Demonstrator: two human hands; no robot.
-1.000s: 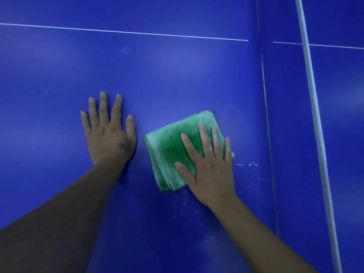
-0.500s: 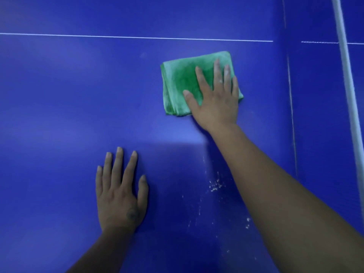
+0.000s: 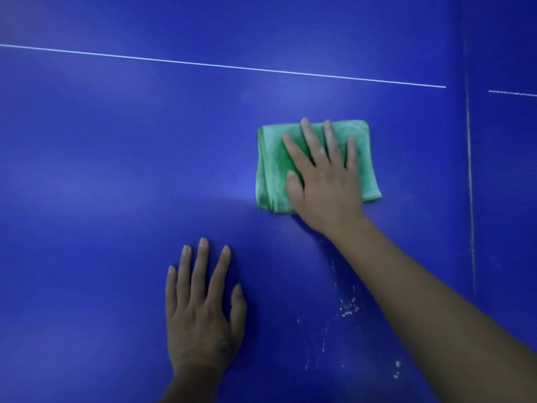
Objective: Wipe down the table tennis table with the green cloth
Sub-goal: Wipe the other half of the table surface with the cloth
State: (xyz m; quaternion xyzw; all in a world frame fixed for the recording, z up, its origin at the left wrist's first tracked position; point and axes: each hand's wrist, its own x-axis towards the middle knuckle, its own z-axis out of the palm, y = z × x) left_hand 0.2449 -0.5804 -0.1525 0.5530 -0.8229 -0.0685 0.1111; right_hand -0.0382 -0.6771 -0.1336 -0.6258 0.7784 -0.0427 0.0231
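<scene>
A folded green cloth (image 3: 270,167) lies flat on the blue table tennis table (image 3: 101,170), right of centre. My right hand (image 3: 322,181) presses on the cloth with straight, spread fingers and covers most of its right half. My left hand (image 3: 200,312) rests flat on the bare table surface nearer to me, palm down, apart from the cloth.
A thin white line (image 3: 220,66) crosses the table beyond the cloth. White specks and streaks (image 3: 348,309) lie on the surface under my right forearm. A pale seam (image 3: 469,181) runs top to bottom at the right.
My right hand pushed the cloth away from me a second ago and has since drawn it back a little towards me. My left hand stays planted on the table.
</scene>
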